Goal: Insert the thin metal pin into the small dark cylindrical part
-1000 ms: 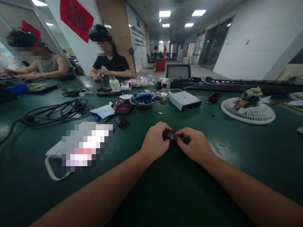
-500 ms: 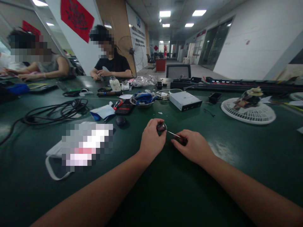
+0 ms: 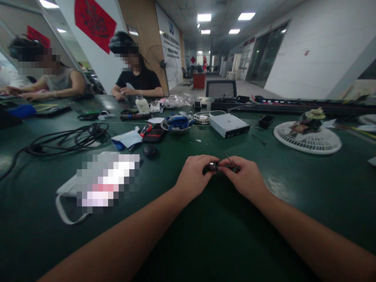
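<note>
Via head cam I'm pinching a small dark shiny part (image 3: 212,166) in the L hand (image 3: 192,172), fingers closed round it, mid-worktop (image 3: 188,239), well in from the far edge. R hand (image 3: 243,174) is gripping a thin rod (image 3: 227,157), its fingertips (image 3: 222,167) hovering at the part's right end, contact unclear. Mouse (image 3: 150,150) is sitting left, fan grille (image 3: 308,137) lying right, nearer the far edge.

The left forearm (image 3: 132,235) and the right forearm (image 3: 308,231), both bare, come from the near left and near right and meet toward the middle. The left hand (image 3: 194,172) has its fingers bent in a round grip. The right hand (image 3: 246,172) brings thumb and curled fingers close to the left fingertips.
</note>
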`<action>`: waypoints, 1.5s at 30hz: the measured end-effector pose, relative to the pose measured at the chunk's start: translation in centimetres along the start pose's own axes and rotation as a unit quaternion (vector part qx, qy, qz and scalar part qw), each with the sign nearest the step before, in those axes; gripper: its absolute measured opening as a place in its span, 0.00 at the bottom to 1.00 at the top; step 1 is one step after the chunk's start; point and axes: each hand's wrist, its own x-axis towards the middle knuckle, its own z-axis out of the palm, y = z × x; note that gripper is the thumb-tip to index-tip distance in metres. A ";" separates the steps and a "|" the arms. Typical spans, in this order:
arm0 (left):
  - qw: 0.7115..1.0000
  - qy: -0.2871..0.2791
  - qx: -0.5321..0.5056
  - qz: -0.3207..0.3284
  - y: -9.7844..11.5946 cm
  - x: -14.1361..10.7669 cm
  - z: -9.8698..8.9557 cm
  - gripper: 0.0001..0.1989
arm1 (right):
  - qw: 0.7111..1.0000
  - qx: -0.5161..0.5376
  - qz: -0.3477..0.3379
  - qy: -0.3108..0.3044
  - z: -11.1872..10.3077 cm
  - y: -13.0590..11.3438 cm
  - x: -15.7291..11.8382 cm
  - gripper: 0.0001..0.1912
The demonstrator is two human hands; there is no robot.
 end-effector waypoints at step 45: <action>0.995 0.074 0.016 -0.065 0.1 0.0 -0.4 0.15 | 0.994 -0.094 -0.041 -0.029 0.3 -0.9 -0.3 0.08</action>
